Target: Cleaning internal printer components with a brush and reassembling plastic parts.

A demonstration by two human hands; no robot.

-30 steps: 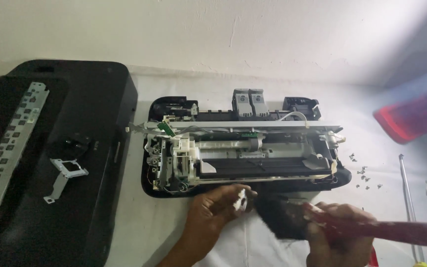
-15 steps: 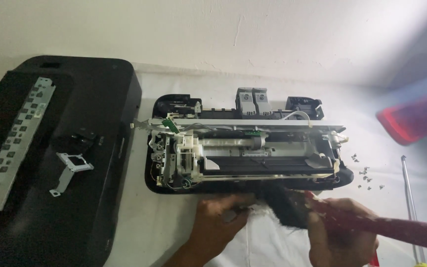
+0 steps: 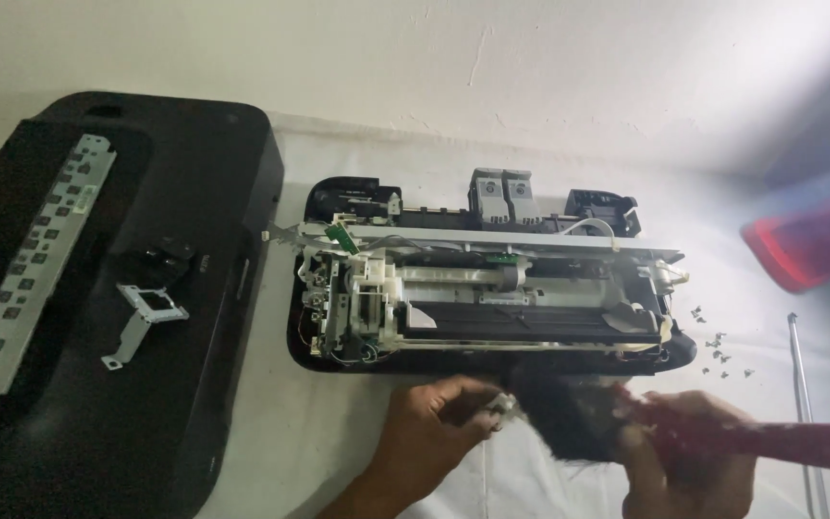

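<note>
A: Why the brush [image 3: 569,418] at the stripped printer chassis [image 3: 487,288]'s front edge?
B: Looks like dusting. Right hand [image 3: 689,452] wraps its red handle, bristles touching the edge. Left hand [image 3: 429,432] pinches a small white part [image 3: 500,404] beside the bristles.
A: Part ID?
B: Blurred, can't tell. Screws [image 3: 718,348] right of chassis, black cover [image 3: 98,288] left.

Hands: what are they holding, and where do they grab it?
The right hand grips a red-handled brush by its handle, near the dark bristles. The left hand pinches a small pale part at its fingertips; what it is cannot be told.
</note>
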